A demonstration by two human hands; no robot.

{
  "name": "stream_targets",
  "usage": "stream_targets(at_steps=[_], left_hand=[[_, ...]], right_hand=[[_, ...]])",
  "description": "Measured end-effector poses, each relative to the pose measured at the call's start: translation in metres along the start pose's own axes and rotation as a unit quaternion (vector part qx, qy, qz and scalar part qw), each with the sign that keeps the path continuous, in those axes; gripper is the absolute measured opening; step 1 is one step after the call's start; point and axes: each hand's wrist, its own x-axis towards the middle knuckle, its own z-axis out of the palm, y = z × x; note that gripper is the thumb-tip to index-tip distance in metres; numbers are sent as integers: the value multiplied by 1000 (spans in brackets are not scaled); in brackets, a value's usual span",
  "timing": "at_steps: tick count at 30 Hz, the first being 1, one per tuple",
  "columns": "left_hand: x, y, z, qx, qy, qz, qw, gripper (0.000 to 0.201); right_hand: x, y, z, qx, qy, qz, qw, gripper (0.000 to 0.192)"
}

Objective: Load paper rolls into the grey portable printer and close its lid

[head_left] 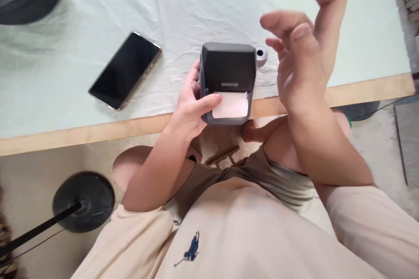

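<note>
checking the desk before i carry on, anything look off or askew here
Nothing damaged or spilled. The small printer, held by the left hand, hangs over the table edge; the phone lies askew on wrinkled cloth.

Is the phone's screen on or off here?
Off, as far as it shows: the phone lies face up on the cloth-covered table, its screen uniformly black.

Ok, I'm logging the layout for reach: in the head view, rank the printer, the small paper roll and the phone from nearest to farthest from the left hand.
1. Printer, gripped by the left hand.
2. Small paper roll, beyond the printer's right corner.
3. Phone, lying off to the left on the cloth.
</note>
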Motion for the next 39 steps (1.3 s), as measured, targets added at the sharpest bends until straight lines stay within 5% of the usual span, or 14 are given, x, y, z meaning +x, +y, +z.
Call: stream_targets(at_steps=[3, 8, 13, 17, 22, 26, 30, 34, 39], left_hand=[[-1, 1, -1, 2, -1, -8, 1000, 54], [-2, 2, 0, -12, -23, -8, 1000, 64], [-4, 5, 2, -20, -47, 11, 999, 50], [-5, 9, 5, -18, -64, 2, 998, 50], [-6, 19, 19, -4, 13, -45, 999, 51], [-4, 21, 28, -48, 39, -27, 998, 22], [-1, 17, 28, -74, 75, 19, 994, 16], [0, 18, 29, -55, 94, 15, 994, 17], [-1, 20, 29, -26, 145, -13, 989, 14]], right_hand=[[-2, -5, -2, 64, -3, -53, 997, 43], [-1, -21, -9, -91, -85, -175, 977, 36], [-2, -30, -12, -125, -162, -142, 969, 39], [-4, -34, -10, -134, -159, -148, 967, 36], [-2, -32, -9, -113, -171, -133, 970, 33], [-2, -25, -10, -104, -135, -153, 974, 29], [-3, -21, -16, -89, -79, -157, 980, 31], [-4, -19, -21, -86, -96, -163, 978, 24], [-3, -13, -27, -73, -133, -192, 970, 40]])
